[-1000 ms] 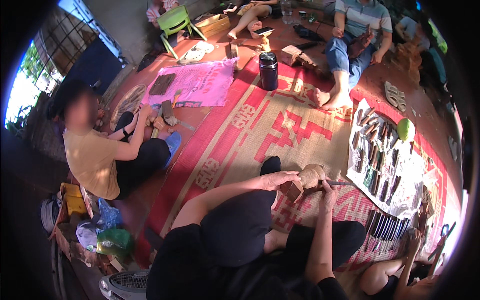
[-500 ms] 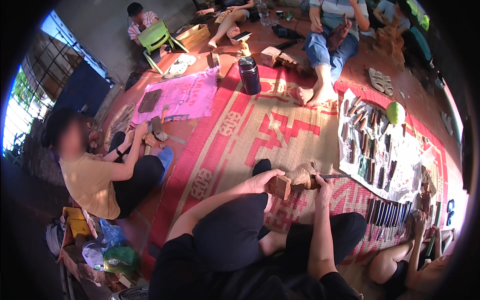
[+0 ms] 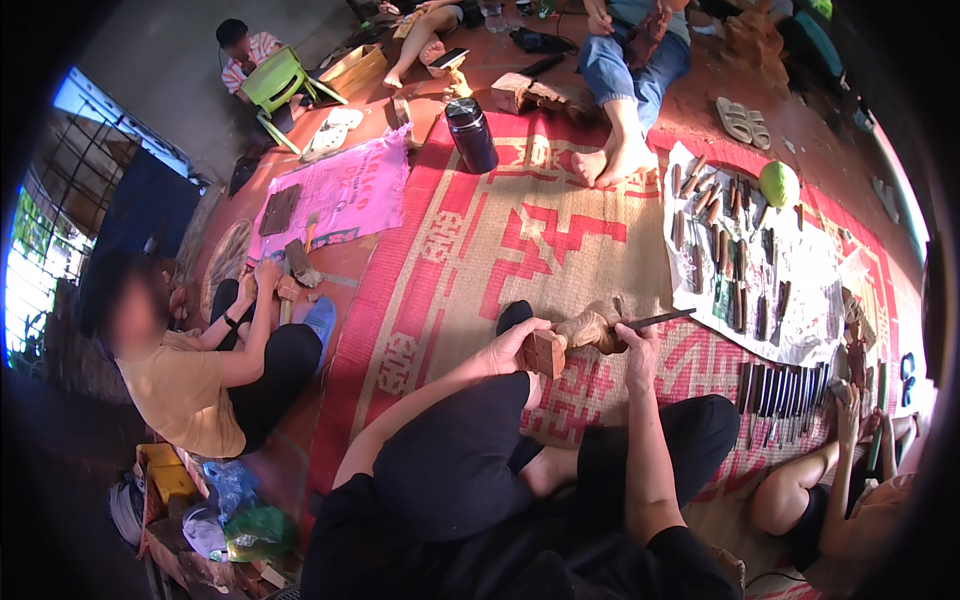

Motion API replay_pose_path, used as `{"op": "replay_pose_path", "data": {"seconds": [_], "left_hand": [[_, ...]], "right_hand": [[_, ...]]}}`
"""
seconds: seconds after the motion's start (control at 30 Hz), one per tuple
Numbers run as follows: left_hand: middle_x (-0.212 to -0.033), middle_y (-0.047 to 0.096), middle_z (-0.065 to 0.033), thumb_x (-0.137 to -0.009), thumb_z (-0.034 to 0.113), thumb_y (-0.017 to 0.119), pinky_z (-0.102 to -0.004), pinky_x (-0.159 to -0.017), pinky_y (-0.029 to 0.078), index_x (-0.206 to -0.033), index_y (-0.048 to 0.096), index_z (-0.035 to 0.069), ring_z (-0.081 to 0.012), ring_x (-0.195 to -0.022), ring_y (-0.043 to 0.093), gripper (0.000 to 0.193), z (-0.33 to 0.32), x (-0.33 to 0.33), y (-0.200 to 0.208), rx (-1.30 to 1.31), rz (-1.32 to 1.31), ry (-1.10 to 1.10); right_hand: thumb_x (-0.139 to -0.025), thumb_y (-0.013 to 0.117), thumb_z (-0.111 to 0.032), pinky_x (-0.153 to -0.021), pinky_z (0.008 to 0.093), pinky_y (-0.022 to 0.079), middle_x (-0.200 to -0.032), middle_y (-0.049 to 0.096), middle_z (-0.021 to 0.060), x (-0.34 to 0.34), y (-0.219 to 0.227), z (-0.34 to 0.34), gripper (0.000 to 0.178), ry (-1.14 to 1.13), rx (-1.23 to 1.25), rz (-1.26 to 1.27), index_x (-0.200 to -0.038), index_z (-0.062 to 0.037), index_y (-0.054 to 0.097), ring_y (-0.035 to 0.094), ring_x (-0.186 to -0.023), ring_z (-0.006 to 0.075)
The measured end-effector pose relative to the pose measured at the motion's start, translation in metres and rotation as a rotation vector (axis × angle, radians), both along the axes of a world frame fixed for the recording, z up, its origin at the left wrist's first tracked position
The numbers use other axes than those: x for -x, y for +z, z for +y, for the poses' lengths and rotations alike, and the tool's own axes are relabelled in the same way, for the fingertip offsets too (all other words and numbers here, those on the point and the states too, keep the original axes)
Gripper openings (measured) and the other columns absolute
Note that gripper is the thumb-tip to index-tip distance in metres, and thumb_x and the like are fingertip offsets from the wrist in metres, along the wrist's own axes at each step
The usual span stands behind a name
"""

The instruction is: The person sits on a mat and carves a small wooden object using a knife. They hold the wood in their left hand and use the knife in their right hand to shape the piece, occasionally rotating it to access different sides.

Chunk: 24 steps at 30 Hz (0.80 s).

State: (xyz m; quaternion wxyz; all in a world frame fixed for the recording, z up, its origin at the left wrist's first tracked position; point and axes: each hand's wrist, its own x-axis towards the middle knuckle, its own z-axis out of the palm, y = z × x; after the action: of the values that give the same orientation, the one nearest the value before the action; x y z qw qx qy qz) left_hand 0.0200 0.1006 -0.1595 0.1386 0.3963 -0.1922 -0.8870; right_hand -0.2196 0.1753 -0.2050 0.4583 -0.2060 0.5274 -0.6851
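A pale wooden carving (image 3: 588,328) with a squared, reddish-brown block end (image 3: 545,353) is held above the mat, in front of my knees. My left hand (image 3: 510,350) is wrapped round the block end. At the carving's other end, my right hand (image 3: 641,350) grips a slim dark hand tool (image 3: 662,319). One end of that tool sticks out to the right, sloping slightly up. The end by the carving is hidden by my fingers, so I cannot tell whether it touches the wood.
A red and straw-coloured mat (image 3: 570,250) lies beneath me. On the right, a white cloth (image 3: 700,285) bears several wooden-handled tools and a green fruit (image 3: 779,185); a row of slim tools (image 3: 785,395) lies nearer. A dark flask (image 3: 471,136) stands ahead. People sit left, right and ahead.
The whole view has shifted a little. The dark tool, nearly level before, now slopes up to the right. Both hands keep their hold, and the carving has turned slightly.
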Motion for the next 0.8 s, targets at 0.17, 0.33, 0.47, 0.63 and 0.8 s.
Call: {"op": "replay_pose_path", "data": {"seconds": [0.17, 0.33, 0.47, 0.63, 0.8], "left_hand": [[-0.088, 0.069, -0.004, -0.081, 0.036, 0.064, -0.0333, -0.069, 0.05, -0.095, 0.065, 0.012, -0.0175, -0.077, 0.065, 0.028, 0.005, 0.012, 0.016, -0.007, -0.09, -0.015], [-0.088, 0.068, -0.0053, -0.082, 0.032, 0.064, -0.0348, -0.073, 0.051, -0.097, 0.064, 0.012, -0.0184, -0.08, 0.065, 0.025, 0.005, -0.001, 0.016, -0.037, -0.025, 0.054], [-0.101, 0.063, -0.0127, -0.085, 0.028, 0.06, -0.0408, -0.079, 0.052, -0.123, 0.053, 0.009, -0.0279, -0.089, 0.063, 0.043, 0.002, 0.003, -0.004, -0.049, 0.042, 0.054], [-0.095, 0.065, -0.01, -0.084, 0.029, 0.063, -0.0407, -0.075, 0.052, -0.111, 0.058, 0.01, -0.0242, -0.083, 0.064, 0.033, 0.009, 0.007, 0.035, -0.112, 0.058, 0.023], [-0.107, 0.06, -0.0156, -0.082, 0.031, 0.06, -0.0469, -0.081, 0.051, -0.134, 0.044, 0.012, -0.0303, -0.094, 0.062, 0.057, 0.009, 0.012, 0.014, -0.056, 0.053, -0.032]], "right_hand": [[-0.073, 0.069, 0.0, -0.07, 0.0263, 0.04, -0.075, 0.062, 0.002, 0.004, -0.012, -0.003, 0.012, -0.079, 0.002, -0.098, -0.083, -0.0021, 0.064, 0.052, -0.067, 0.0116], [-0.073, 0.069, 0.0, -0.071, 0.025, 0.041, -0.074, 0.062, 0.0016, -0.001, -0.002, 0.0, 0.011, 0.027, 0.005, -0.082, -0.083, -0.0022, 0.065, 0.054, -0.069, 0.0115], [-0.071, 0.071, -0.003, -0.068, 0.0251, 0.041, -0.074, 0.062, 0.0014, 0.002, -0.004, -0.003, 0.01, -0.035, -0.048, -0.024, -0.079, -0.0039, 0.064, 0.055, -0.07, 0.0117], [-0.071, 0.071, -0.004, -0.067, 0.0251, 0.043, -0.076, 0.064, 0.0026, 0.003, 0.005, 0.001, 0.013, 0.011, -0.024, -0.071, -0.082, -0.0036, 0.065, 0.056, -0.069, 0.012], [-0.073, 0.068, -0.003, -0.075, 0.0265, 0.047, -0.087, 0.066, 0.0055, 0.01, 0.007, 0.007, 0.024, 0.021, -0.054, -0.056, -0.097, -0.0008, 0.066, 0.061, -0.078, 0.0141]]}}
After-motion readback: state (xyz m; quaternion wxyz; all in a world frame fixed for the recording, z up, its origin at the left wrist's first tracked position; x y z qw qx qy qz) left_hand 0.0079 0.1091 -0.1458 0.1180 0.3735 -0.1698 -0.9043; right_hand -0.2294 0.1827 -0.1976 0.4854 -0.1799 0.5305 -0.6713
